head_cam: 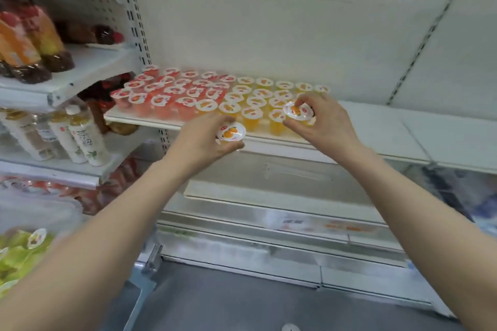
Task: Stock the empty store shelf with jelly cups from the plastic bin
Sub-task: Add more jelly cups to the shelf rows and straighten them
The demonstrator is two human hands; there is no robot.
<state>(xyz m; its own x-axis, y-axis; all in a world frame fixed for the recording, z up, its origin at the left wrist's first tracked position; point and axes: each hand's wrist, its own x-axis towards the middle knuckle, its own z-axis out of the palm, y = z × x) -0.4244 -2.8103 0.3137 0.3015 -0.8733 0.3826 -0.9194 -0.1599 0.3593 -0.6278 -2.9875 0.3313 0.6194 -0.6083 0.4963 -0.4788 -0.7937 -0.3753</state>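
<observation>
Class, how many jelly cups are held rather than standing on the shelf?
2. The left cup is in the left grip, before the shelf edge; the right cup in the right grip, over the front row's right end.

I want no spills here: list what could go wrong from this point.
The right hand pinches a jelly cup close over the front-row cups; setting it down could topple a neighbour. The left hand holds a second cup in front of the shelf edge; a slip might drop it.
</observation>
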